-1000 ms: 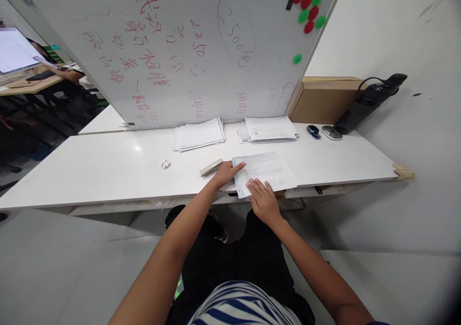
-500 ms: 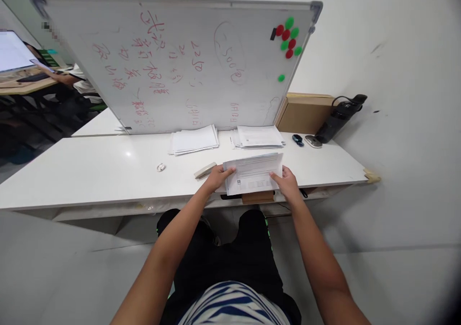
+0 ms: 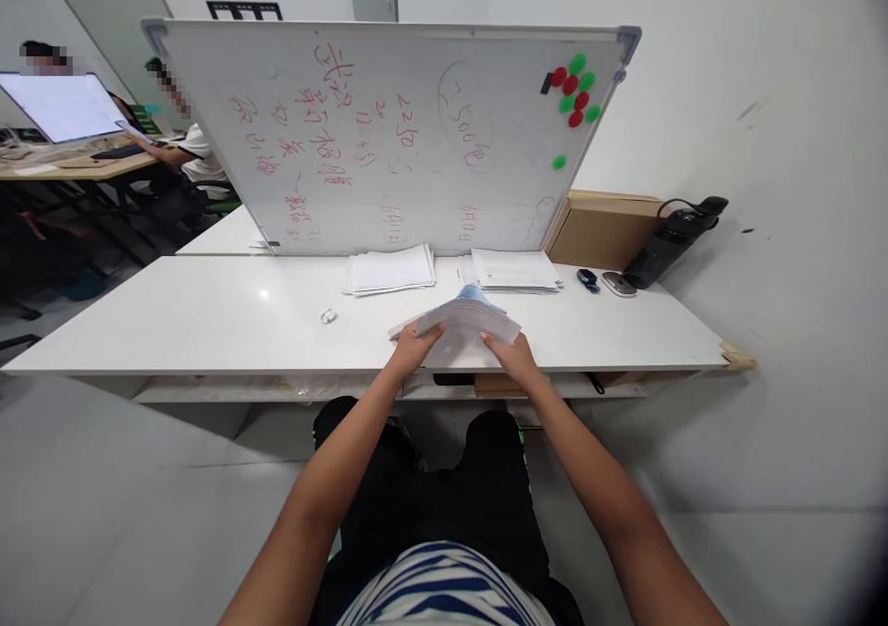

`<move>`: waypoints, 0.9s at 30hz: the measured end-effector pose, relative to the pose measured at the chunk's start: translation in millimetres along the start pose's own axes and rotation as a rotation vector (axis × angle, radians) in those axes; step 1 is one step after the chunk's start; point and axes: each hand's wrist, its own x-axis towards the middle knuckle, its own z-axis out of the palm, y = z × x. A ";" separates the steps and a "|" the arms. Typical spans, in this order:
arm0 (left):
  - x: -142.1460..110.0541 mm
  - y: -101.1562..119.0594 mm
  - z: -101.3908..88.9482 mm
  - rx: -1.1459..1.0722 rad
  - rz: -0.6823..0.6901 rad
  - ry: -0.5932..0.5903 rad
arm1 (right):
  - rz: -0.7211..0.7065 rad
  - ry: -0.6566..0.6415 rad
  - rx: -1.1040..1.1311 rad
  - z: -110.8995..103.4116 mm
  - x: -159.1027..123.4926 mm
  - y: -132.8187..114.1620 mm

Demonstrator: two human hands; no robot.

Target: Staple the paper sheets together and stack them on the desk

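A bundle of printed paper sheets [image 3: 466,316] is bowed upward in an arch between my two hands, over the front of the white desk. My left hand [image 3: 416,344] is closed on its left end, thumb on the near side. On the right end, my right hand [image 3: 510,350] grips the sheets the same way. The stapler [image 3: 400,331] lies beside my left hand, partly covered by the hand and sheets. Behind the bundle, one paper stack [image 3: 392,270] lies to the left and another paper stack [image 3: 517,269] to the right.
A whiteboard [image 3: 347,145] with red writing and magnets stands along the desk's back. At right are a cardboard box [image 3: 603,230], a black bottle [image 3: 670,242], a mouse [image 3: 619,284] and a small dark object [image 3: 588,279]. A white ring-like item [image 3: 328,315] lies left. Other people sit beyond.
The sheets, flat and facing me before, are now bent into an arch. My hands have come closer together, and the head view has shifted slightly.
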 end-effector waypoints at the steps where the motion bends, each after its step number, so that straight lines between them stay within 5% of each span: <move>1: -1.0 -2.4 -1.0 0.009 0.014 0.030 | 0.007 0.015 0.011 2.6 0.1 1.2; 6: -3.2 -7.6 -11.5 -0.009 -0.012 0.087 | 0.032 0.047 0.073 -1.3 1.5 7.7; 10: -7.6 -9.1 -21.1 -0.046 -0.081 -0.019 | 0.076 -0.036 0.129 -7.9 -6.0 11.4; 13: -10.2 -7.6 -23.7 -0.063 -0.036 -0.121 | -0.047 -0.102 0.113 -10.4 -13.4 10.7; 22: -7.5 -16.0 3.9 0.015 -0.005 -0.142 | -0.138 0.116 -0.211 -0.9 -19.8 26.8; 27: -14.4 -18.7 3.2 0.042 -0.027 -0.064 | -0.198 0.061 -0.308 -6.6 -22.3 43.7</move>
